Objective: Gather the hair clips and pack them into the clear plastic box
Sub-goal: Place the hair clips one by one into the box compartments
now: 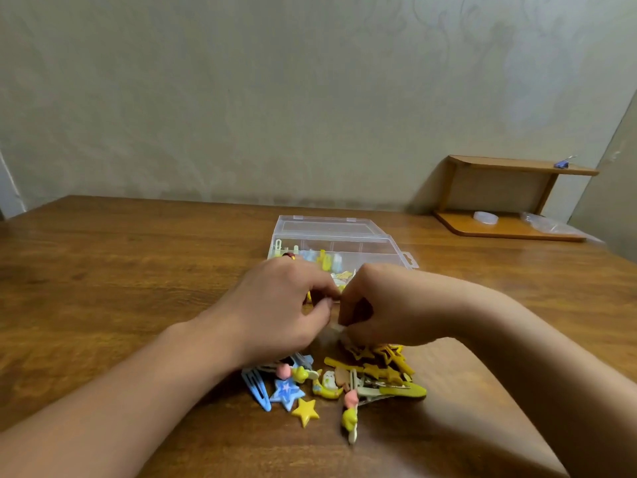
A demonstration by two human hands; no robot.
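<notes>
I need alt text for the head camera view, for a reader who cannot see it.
Two bare hands, left hand and right hand, meet with curled fingers above a pile of hair clips on a wooden table. Behind them lies an open clear plastic box already holding some clips. What the fingers grip is hidden.

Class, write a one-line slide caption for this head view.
Both hands work above loose hair clips near the open clear box.

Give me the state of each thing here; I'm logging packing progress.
clear plastic box: lid open, some clips inside.
pile of hair clips: loose on the table, unpacked.
left hand: fingers curled, pinching something small.
right hand: fingers curled over the pile; what it grips is hidden.
</notes>
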